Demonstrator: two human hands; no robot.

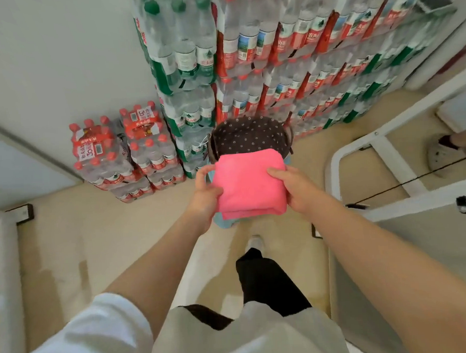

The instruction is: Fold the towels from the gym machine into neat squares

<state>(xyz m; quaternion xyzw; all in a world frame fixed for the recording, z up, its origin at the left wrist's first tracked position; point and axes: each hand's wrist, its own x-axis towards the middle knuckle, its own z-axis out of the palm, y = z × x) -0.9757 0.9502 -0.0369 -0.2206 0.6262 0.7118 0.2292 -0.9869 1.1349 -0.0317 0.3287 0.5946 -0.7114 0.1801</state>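
A pink towel [249, 182], folded into a thick square, is held out in front of me at mid-frame. My left hand [207, 194] grips its left edge, fingers curled underneath. On the right side my right hand [296, 188] holds it with the thumb on top. A light blue cloth [224, 222] peeks out beneath the pink towel. Just beyond the towel is a dark polka-dotted bag or basket [248, 135], its inside hidden from me.
Shrink-wrapped packs of water bottles [288, 56] are stacked high against the wall ahead, with lower red-capped packs [124, 151] to the left. A white gym machine frame [380, 148] with a black cable stands at right. Another person's shoe [439, 154] is at far right. The floor is beige.
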